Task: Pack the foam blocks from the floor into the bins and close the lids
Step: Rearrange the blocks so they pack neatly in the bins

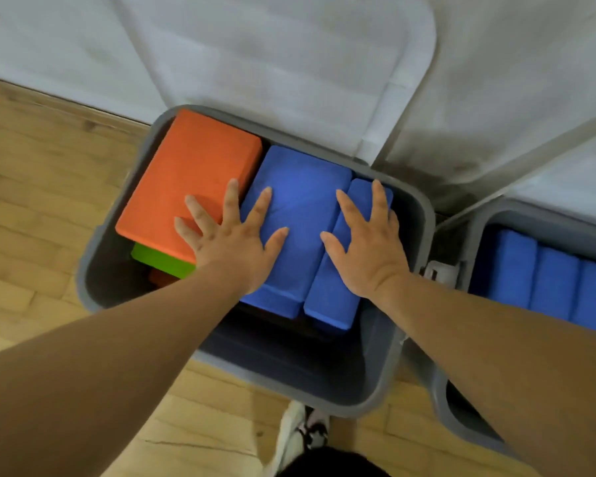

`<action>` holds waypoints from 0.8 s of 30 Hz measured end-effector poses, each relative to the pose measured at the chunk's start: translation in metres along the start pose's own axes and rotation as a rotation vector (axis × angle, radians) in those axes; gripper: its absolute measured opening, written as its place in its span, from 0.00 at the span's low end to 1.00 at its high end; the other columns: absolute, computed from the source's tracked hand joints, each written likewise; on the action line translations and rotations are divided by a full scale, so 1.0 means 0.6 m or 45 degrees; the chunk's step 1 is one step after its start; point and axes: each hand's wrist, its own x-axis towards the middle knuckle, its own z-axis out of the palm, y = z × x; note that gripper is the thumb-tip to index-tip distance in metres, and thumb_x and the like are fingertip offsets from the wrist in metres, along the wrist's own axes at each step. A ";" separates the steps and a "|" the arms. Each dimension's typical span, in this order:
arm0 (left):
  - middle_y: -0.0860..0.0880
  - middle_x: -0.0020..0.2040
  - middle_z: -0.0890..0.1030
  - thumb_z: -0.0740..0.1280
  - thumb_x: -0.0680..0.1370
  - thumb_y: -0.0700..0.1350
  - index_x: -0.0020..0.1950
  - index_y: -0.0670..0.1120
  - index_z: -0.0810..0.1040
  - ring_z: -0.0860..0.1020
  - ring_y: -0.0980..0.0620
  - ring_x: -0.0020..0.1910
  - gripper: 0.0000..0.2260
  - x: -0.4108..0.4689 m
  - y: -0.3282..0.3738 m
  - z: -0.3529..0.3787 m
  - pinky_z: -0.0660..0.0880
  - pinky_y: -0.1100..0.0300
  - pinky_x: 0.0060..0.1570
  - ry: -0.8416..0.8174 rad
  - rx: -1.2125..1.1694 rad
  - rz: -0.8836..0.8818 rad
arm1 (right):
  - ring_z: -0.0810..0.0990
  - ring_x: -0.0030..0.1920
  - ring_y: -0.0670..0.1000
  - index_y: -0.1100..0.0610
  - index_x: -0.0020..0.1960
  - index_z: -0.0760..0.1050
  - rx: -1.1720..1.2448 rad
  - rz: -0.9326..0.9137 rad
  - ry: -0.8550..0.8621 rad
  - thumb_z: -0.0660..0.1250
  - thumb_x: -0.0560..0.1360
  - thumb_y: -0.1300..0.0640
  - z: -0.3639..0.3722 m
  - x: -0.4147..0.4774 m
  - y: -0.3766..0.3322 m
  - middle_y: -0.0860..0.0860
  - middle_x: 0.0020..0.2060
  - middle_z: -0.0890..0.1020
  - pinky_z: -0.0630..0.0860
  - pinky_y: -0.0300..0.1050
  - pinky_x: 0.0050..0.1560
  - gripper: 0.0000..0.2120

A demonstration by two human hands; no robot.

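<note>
The left hand [234, 235] lies flat with fingers spread, its outer fingers on the orange block [190, 180] and its thumb side on the wide blue block [289, 215]. The right hand [369, 242] is likewise splayed and grasps nothing, pressing on the narrow blue block [334, 301], with its thumb reaching onto the wide one. All three blocks sit high inside the grey bin [93, 270], side by side. A green block [162, 259] shows under the orange one.

The bin stands on a light wooden floor [31, 201] against a pale wall [31, 46]. Its lid [289, 63] is raised behind it. A second bin [475, 235] stands just to the right with its own lid [496, 98] up, holding a row of blue blocks [554, 287]. A shoe [300, 435] shows at the bottom.

The near part of the first bin is dark. A reddish patch below the green block may be another block. The right forearm and the frame edge cut off much of the second bin.
</note>
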 end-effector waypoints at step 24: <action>0.50 0.80 0.28 0.48 0.74 0.78 0.74 0.72 0.28 0.33 0.25 0.76 0.37 -0.014 -0.012 -0.086 0.42 0.28 0.74 -0.526 -0.050 0.209 | 0.59 0.68 0.43 0.36 0.80 0.56 0.365 0.370 0.466 0.70 0.78 0.50 -0.142 -0.163 -0.096 0.41 0.81 0.41 0.77 0.47 0.42 0.35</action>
